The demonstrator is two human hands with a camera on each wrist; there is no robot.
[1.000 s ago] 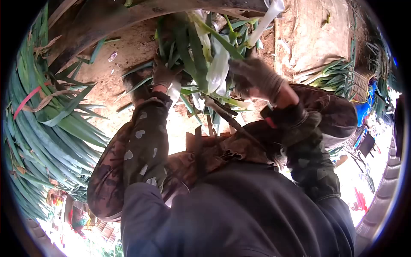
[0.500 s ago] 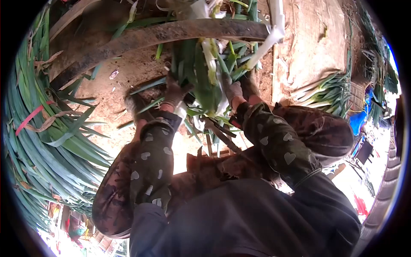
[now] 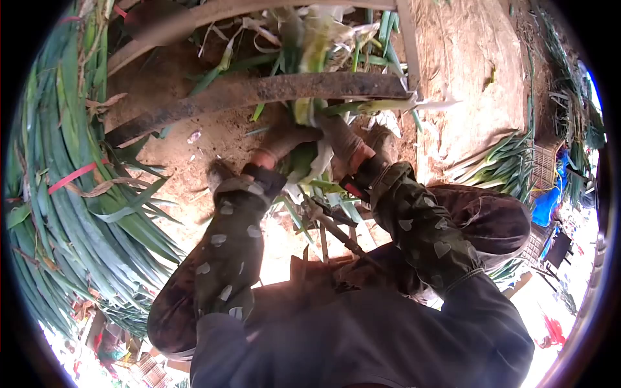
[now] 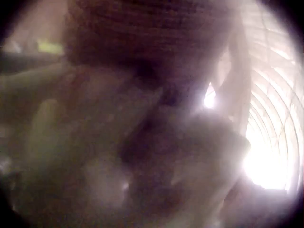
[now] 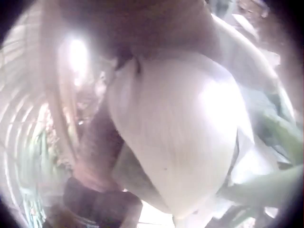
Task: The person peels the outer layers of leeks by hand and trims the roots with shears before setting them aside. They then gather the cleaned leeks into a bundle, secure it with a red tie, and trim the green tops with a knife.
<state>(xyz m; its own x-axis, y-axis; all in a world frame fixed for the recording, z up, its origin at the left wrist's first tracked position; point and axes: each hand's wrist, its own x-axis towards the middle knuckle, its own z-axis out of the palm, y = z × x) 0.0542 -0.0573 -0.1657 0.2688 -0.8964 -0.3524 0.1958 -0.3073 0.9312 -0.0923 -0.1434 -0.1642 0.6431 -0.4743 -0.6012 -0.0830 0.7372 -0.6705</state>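
Both hands wear brownish knit gloves and meet low in front of the person. In the head view the left hand [image 3: 284, 139] and the right hand [image 3: 341, 137] grip a leek [image 3: 304, 111] from either side, its green and pale layers passing between them. A broad whitish leek leaf [image 5: 180, 128] hangs down from under the right hand in the right wrist view, with the left wrist behind it. The left wrist view is dark and blurred; the glove [image 4: 147, 33] fills its top.
A curved dark bar [image 3: 259, 94] crosses just beyond the hands. Leek leaves tied with a red band [image 3: 72, 178] heap up on the left. Smaller leeks [image 3: 495, 161] lie on the right, near a wicker basket [image 3: 545, 158]. Brown earth [image 3: 174, 152] shows underneath.
The right hand has swung in from the right to join the left at the leek. The left hand has moved slightly right, and the view has shifted so the curved bar sits lower.
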